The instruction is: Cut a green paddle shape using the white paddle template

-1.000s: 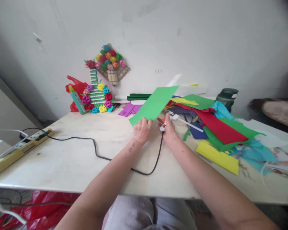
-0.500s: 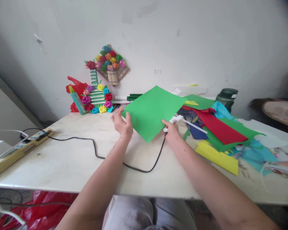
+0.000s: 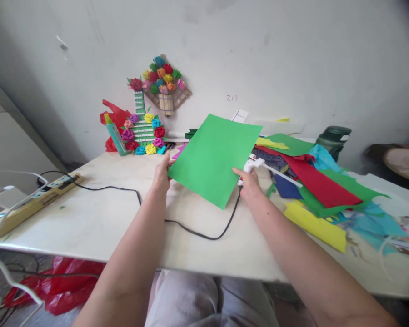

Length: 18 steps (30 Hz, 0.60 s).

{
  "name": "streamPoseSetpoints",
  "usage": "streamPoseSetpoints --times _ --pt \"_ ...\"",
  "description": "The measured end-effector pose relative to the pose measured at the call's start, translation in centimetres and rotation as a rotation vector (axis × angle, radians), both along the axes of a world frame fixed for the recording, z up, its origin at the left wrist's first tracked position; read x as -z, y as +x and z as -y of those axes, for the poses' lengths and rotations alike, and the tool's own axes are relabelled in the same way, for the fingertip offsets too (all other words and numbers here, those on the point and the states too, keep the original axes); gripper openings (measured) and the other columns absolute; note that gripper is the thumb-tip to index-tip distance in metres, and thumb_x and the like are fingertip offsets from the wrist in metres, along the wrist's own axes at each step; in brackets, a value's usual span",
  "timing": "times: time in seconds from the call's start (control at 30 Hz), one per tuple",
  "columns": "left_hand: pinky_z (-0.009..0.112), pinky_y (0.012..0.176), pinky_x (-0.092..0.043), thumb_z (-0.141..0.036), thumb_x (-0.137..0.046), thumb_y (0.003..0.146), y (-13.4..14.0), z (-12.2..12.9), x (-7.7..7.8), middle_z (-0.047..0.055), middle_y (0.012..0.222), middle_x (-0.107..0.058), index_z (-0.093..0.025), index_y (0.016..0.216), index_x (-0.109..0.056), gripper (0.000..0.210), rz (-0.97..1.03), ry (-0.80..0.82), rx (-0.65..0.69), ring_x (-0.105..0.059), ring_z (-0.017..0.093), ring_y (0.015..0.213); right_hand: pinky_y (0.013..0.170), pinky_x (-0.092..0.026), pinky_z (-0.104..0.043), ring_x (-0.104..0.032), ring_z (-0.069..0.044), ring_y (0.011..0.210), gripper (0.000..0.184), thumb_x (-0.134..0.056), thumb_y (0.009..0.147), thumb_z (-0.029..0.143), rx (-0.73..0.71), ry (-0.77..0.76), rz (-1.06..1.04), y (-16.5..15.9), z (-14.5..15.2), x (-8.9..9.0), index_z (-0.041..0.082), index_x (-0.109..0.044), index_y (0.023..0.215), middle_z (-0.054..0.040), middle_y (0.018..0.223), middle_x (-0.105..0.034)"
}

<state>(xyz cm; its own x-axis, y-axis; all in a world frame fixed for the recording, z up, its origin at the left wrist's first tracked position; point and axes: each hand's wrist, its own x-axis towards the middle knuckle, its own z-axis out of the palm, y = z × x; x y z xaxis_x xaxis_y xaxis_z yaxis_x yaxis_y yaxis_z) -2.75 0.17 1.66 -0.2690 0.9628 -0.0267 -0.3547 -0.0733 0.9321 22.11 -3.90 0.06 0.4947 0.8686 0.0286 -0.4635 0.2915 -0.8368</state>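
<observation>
A sheet of green paper is held up tilted above the table, between both hands. My left hand grips its left corner, thumb along the edge and the other fingers mostly hidden. At the right edge, my right hand pinches the sheet with thumb on top; its remaining fingers are behind the paper. Just beyond that hand is a white glue gun with a glue stick poking out and a black cord trailing over the table. Whether the right hand touches the glue gun, I cannot tell.
Paper flower crafts and a glue bottle stand at the back left by the wall. A power strip lies along the left edge. Coloured paper sheets pile up on the right, with a dark green bottle behind.
My left hand, open beside the sheet before, has closed on its left corner. The sheet has turned slightly and its left corner is lower. The view has shifted a little.
</observation>
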Motion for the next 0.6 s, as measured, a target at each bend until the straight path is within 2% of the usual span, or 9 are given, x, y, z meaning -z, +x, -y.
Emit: streamPoseSetpoints --times 0.13,0.2,0.47,0.6 --pt "0.023 0.044 -0.036 -0.04 -0.078 0.046 0.2 0.0 0.7 0.002 0.057 -0.06 -0.013 0.062 -0.061 0.035 -0.077 0.058 0.15 -0.052 0.013 0.049 0.064 -0.053 -0.028 -0.063 -0.015 0.071 0.049 -0.071 0.045 0.007 -0.02 0.013 -0.005 0.0 0.1 -0.1 0.021 -0.055 0.089 0.0036 0.08 -0.067" --pt "0.022 0.043 -0.034 -0.037 -0.078 0.046 0.5 0.1 0.8 0.001 0.051 -0.057 -0.014 0.055 -0.057 0.033 -0.071 0.114 0.167 -0.048 0.011 0.046 0.065 -0.053 -0.029 -0.063 -0.015 0.071 0.047 -0.072 0.046 0.009 -0.029 0.023 -0.033 0.0 0.0 -0.1 0.02 -0.056 0.09 0.003 0.08 -0.068" --pt "0.019 0.04 -0.026 -0.037 -0.076 0.05 1.2 -0.4 1.5 -0.005 0.043 -0.044 -0.014 0.05 -0.051 0.033 -0.045 0.263 -0.016 -0.036 0.005 0.04 0.061 -0.053 -0.028 -0.064 -0.016 0.07 0.041 -0.073 0.049 0.014 -0.08 0.025 -0.106 -0.4 0.2 0.2 0.019 -0.059 0.088 0.0013 0.08 -0.069" --pt "0.019 0.042 -0.027 -0.039 -0.074 0.052 1.2 -0.6 1.8 -0.005 0.045 -0.044 -0.014 0.052 -0.052 0.033 -0.03 0.316 -0.05 -0.037 0.005 0.043 0.046 -0.049 -0.023 -0.062 -0.014 0.057 0.04 -0.073 0.049 0.016 -0.078 -0.014 -0.105 -0.4 0.4 0.2 0.02 -0.057 0.085 0.0042 0.068 -0.067"
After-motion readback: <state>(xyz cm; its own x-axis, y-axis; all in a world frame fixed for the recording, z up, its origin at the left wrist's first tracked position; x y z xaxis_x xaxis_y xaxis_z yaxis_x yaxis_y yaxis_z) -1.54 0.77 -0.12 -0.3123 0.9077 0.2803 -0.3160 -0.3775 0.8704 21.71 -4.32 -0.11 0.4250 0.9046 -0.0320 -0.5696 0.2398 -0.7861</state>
